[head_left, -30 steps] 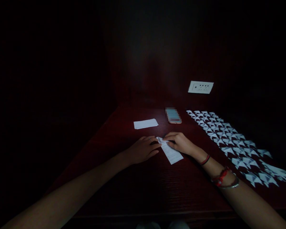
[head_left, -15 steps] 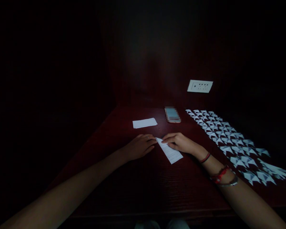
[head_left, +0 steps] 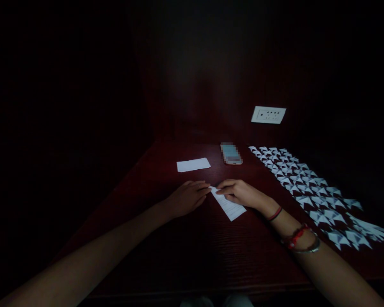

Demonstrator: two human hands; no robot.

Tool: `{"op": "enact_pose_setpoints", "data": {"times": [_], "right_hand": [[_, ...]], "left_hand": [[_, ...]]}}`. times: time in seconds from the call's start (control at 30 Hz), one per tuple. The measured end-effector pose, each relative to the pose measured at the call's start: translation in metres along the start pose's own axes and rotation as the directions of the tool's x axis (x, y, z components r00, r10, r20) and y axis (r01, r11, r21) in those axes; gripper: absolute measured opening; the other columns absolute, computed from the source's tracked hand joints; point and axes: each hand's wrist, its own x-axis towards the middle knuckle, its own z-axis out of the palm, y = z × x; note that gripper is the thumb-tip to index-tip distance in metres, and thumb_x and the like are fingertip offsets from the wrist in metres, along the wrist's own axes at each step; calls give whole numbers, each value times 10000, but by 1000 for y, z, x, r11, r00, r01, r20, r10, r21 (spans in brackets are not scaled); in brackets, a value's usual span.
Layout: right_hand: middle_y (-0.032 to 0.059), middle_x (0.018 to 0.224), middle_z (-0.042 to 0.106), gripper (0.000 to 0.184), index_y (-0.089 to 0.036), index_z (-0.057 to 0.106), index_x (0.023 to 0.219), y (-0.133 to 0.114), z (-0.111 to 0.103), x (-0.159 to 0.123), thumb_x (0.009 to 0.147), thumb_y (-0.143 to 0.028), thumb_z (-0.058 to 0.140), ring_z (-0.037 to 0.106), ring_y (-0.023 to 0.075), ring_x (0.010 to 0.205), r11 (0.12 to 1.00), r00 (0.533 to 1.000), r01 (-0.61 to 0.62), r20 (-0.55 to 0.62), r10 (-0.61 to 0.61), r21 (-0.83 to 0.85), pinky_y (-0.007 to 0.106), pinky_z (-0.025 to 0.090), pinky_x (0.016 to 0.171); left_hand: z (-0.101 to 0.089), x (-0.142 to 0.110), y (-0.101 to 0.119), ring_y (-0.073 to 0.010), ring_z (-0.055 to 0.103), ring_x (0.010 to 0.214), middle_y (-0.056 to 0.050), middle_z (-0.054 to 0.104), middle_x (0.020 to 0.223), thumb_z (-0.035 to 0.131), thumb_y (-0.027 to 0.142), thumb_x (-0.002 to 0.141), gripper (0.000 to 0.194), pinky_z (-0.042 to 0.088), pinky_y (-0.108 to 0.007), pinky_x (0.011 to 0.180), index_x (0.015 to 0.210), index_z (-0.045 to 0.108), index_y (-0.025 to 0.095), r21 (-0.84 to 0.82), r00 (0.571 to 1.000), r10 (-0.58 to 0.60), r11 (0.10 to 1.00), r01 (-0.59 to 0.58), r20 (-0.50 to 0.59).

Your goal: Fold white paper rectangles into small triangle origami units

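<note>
Right hand (head_left: 238, 190) bent low over a dark red tabletop (head_left: 153, 175), a person is resting close-set, curved fingertips on a printed paper strip (head_left: 233, 209), while the left hand (head_left: 187, 198), wearing a ring (head_left: 198, 186), is lying opposite with its fingers stretched out and nearly together, the tips meeting the strip's far corner. Whether either hand is pinching the paper or only pressing it flat, the dim light is not showing. The paper strip is lying between the two hands, slanting out from under the right fingers toward the person, its near end uncovered. This piece appears to be standing at an early stage: most of its length is looking flat, and any crease at the far end is hiding beneath the fingers. Just beyond the left hand, a small stack of white sheets (head_left: 193, 165) is lying flat and seemingly unworked. Well out to the right of the right hand, many folded paper pieces (head_left: 334, 216) are forming long rows, apparently complete, with a bundle of narrow paper lengths (head_left: 369, 228) lying beside the nearest ones. By that layout, the larger share is looking done, the strip and the stack seemingly counting as what is left. A phone (head_left: 231, 153), its screen blurred, is lying beyond the right hand, and red bands (head_left: 298, 236) are circling the right forearm.
</note>
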Motion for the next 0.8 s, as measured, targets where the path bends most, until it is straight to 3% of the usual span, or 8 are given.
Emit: {"op": "enact_pose_setpoints", "data": {"times": [0.53, 0.8], "right_hand": [[44, 996, 544, 324, -165, 588, 962, 1, 1, 5, 709, -69, 410, 493, 134, 908, 1000, 1000, 21, 0, -21, -18, 282, 390, 831], [47, 877, 568, 261, -141, 576, 929, -5, -2, 16, 751, -116, 387, 482, 136, 839, 993, 998, -45, 36, 49, -106, 288, 357, 791]], "left_hand": [[4, 0, 6, -177, 355, 1104, -35, 407, 1211, 284, 156, 842, 332, 311, -322, 841, 1160, 374, 185, 100, 996, -47, 994, 39, 82], [1, -2, 10, -201, 349, 1101, -61, 407, 1205, 277, 143, 836, 329, 276, -354, 846, 1147, 383, 166, 146, 997, -25, 989, 13, 77]]}}
